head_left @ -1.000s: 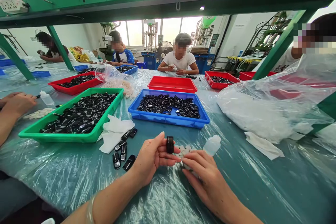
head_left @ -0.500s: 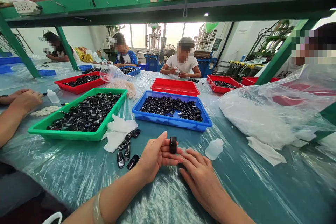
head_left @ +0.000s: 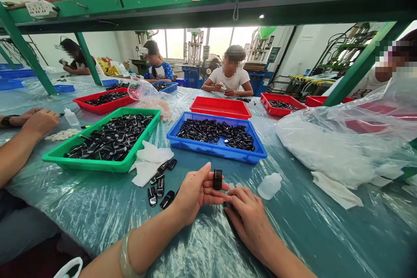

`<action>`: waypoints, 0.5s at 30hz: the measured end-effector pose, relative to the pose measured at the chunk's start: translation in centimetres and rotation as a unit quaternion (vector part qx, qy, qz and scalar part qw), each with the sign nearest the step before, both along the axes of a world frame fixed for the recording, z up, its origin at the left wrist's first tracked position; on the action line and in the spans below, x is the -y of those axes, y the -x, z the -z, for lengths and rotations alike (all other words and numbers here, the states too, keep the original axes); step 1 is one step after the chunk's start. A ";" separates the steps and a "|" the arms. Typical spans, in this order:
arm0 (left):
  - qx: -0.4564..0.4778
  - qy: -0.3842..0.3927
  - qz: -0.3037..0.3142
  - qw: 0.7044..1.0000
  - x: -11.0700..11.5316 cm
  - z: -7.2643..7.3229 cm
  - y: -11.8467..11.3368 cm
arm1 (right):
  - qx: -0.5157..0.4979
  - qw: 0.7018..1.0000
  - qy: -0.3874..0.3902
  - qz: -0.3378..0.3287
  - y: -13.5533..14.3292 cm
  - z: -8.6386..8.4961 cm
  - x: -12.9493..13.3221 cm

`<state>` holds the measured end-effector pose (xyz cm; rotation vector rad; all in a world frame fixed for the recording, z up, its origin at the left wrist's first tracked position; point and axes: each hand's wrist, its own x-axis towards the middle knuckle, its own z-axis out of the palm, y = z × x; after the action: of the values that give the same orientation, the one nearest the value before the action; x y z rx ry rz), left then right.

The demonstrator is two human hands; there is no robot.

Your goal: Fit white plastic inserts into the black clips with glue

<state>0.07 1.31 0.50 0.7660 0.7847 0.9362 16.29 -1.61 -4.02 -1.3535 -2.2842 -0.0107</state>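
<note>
My left hand is turned palm up and grips a glossy black curved piece upright at its fingertips. Close against those fingertips is my right hand, palm down with its fingers curled. Something small and dark shows at the right fingertips, too hidden to name. Small whitish bits lie just beyond the right fingers. Several loose black pieces rest on the table left of my hands, beside a crumpled white cloth. A translucent squeeze bottle lies tipped to the right.
A blue tray and a green tray, both with black pieces, stand ahead. Behind is a red tray. A large clear plastic bag spreads at right. A co-worker's hands are at left; a green shelf beam crosses overhead.
My right fingers have drawn back and curled, and a dark bit now shows at their tips. The left hand still holds the black piece. The whole view has shifted slightly.
</note>
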 end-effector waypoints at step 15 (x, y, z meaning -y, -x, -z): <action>-0.034 -0.047 0.055 0.997 0.7 0.4 -0.1 | -0.165 0.986 -0.020 0.007 -1.4 -1.3 0.6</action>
<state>0.21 0.61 0.07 0.9191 0.7533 0.8563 17.70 -2.19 -2.76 -1.2476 -1.9870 0.1501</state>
